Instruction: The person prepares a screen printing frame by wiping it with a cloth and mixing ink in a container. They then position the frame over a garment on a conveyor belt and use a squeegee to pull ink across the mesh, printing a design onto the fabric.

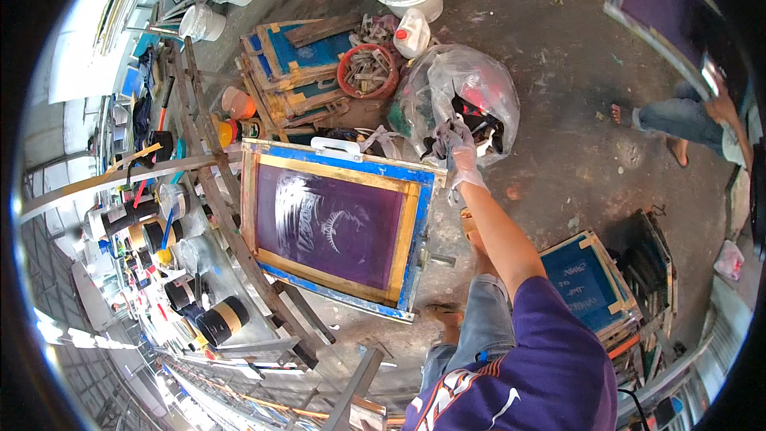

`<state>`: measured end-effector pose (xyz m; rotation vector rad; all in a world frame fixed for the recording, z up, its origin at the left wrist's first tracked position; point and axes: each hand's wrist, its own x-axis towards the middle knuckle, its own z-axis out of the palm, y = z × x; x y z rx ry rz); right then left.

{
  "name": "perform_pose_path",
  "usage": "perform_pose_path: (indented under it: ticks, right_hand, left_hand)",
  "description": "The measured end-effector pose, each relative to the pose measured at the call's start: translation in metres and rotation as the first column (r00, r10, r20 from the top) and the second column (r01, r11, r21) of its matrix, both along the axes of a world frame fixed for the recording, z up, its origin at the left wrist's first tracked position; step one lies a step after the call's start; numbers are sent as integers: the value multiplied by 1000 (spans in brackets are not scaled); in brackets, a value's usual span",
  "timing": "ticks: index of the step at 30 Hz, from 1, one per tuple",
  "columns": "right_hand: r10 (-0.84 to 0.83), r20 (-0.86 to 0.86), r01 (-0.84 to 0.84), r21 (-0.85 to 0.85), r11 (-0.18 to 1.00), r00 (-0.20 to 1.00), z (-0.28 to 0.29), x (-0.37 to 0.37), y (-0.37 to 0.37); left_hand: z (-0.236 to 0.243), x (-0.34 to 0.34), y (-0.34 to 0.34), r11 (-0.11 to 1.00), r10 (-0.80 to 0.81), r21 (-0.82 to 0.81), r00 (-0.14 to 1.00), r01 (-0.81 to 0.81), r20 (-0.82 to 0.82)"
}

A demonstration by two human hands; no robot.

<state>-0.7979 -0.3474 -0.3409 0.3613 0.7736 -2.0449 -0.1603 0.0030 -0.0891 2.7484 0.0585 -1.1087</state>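
Clear plastic bag (455, 70) already open, dark cloths (489, 121) remaining inside; my gloved right hand (458, 148) is at its mouth, grip closed or not, I can't tell.

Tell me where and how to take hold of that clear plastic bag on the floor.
Probably best: bunch the rim of the clear plastic bag at its open mouth, where the gloved hand is, coming from the near side. The mouth gapes that way, showing dark contents, and the plastic looks thin and limp, so gathered folds should hold better than its bulging side.
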Motion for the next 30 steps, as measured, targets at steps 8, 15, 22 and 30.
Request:
perform_pose_path:
  ticks: [8, 15, 22, 30]
  right_hand:
    - [307, -376, -360, -76, 930, 874, -70, 45, -63]
    - [739, -315, -629, 389, 673, 596, -29, 42, 12]
    - [633, 48, -567, 500, 655, 773, 7, -25, 204]
    - [788, 472, -345, 719, -603, -394, 63, -68, 440]
  left_hand:
    - [-1, -25, -31, 997, -68, 50, 997, 66, 37]
    - [3, -40, -16, 994, -95, 49, 995, 93, 31]
    - [5, -4, -1, 984, -150, -86, 987, 154, 50]
    - [7, 98, -6, 712, 537, -573, 840, -406, 72]
